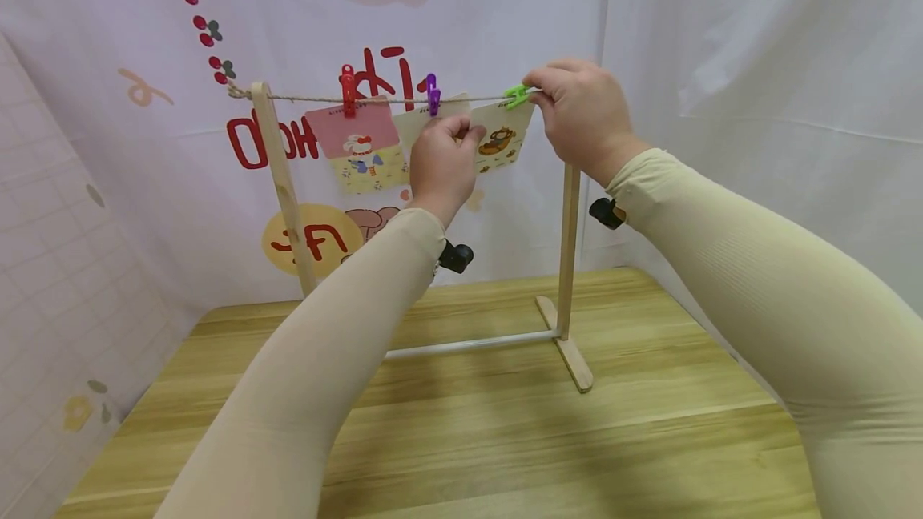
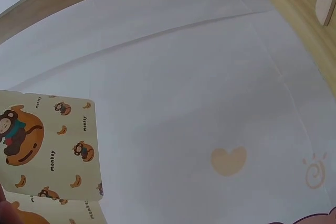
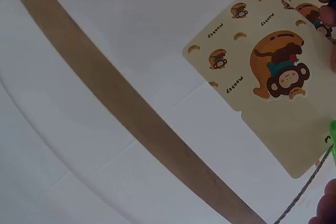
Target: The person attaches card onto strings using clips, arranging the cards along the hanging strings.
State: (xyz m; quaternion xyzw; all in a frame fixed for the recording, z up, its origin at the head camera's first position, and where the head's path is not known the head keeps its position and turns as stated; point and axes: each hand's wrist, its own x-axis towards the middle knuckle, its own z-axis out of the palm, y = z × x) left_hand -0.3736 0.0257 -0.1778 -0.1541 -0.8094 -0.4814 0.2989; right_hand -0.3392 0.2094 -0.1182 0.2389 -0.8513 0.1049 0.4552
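My right hand (image 1: 587,114) pinches a green clothespin (image 1: 516,95) on the twine at the right. Below that clothespin hangs a cream card with a monkey on a banana (image 1: 499,137); the same monkey card (image 2: 68,145) shows in the left wrist view and in the right wrist view (image 3: 252,61). My left hand (image 1: 443,162) pinches this card's left edge. Behind that hand a second cream card (image 1: 411,125) hangs from a purple clothespin (image 1: 433,94), partly hidden. Farther left a red clothespin (image 1: 348,90) holds a pink and yellow card (image 1: 368,138).
The twine (image 1: 296,97) runs between two wooden posts, a left one (image 1: 277,166) and a right one (image 1: 569,255) on a foot. A white rod (image 1: 476,343) joins them low down. The stand is on a wood-grain table (image 1: 461,439), with a printed white curtain (image 1: 505,6) behind.
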